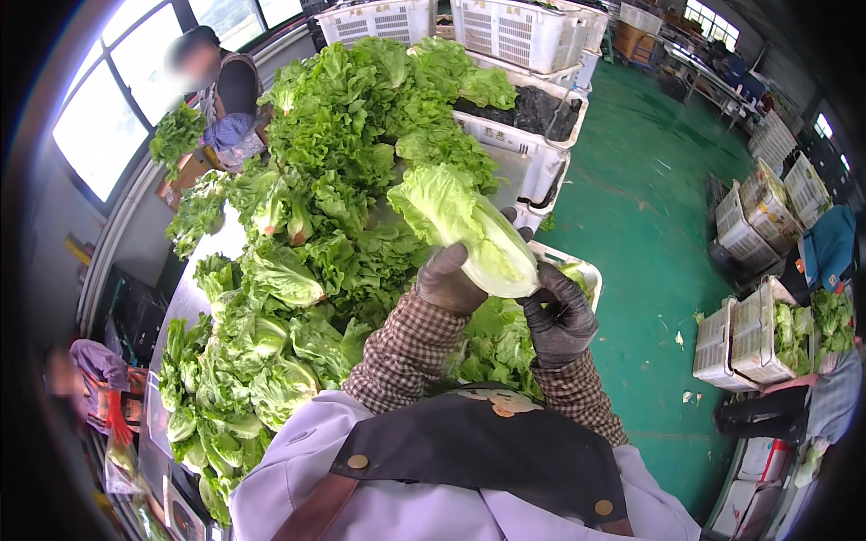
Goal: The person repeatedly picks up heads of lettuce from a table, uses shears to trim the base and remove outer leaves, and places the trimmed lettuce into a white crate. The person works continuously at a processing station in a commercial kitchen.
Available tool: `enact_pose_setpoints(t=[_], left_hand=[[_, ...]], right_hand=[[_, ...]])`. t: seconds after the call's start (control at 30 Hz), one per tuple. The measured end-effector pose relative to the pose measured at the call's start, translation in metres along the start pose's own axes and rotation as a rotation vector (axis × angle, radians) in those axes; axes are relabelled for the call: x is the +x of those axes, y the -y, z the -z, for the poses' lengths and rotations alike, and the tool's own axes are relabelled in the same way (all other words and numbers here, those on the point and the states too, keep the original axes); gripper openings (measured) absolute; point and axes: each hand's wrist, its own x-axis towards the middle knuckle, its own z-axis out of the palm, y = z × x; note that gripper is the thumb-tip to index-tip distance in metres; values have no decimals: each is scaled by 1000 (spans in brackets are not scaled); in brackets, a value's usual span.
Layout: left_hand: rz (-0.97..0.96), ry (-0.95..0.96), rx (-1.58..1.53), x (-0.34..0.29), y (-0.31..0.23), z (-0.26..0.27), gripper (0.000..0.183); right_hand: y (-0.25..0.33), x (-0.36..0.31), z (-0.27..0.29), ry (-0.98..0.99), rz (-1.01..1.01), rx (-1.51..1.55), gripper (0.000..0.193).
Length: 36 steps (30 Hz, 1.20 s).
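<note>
A pale green lettuce head (483, 239) is held up in front of my chest, its leafy end toward the far left and its white base toward me. My left hand (453, 278), in a dark glove, is closed round it from below and the left, with fingertips showing on its far side. Against the base my right hand (561, 317), also gloved, has its fingers curled and pressed together; whether they pinch a leaf edge or a small tool is hidden. Loose leaves (498, 343) lie in a white crate (591, 275) below my hands.
A big heap of leafy lettuce (338, 135) covers the metal table (185, 302) to the left. White crates (514, 36) stand at the far end, one holding black plastic (546, 113). Co-workers are at far left, lower left and right, the last beside lettuce-filled crates (753, 334).
</note>
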Motion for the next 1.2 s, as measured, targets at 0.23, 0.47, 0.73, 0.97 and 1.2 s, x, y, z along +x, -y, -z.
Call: enact_pose_setpoints(t=[0.23, 0.47, 0.73, 0.97, 1.2], left_hand=[[32, 19, -89, -2, 6, -4, 99], [100, 136, -11, -2, 7, 15, 82], [-5, -64, 182, -1, 7, 5, 69], [87, -349, -42, 2, 5, 16, 65], [-13, -459, -228, -8, 0, 18, 52]], right_hand=[[2, 0, 3, -36, 141, 0, 37], [9, -2, 3, -14, -253, 196, 37], [2, 1, -5, -94, -361, 273, 26], [-8, 1, 2, -147, -464, 220, 16], [-19, -2, -22, -7, -1013, 518, 36]])
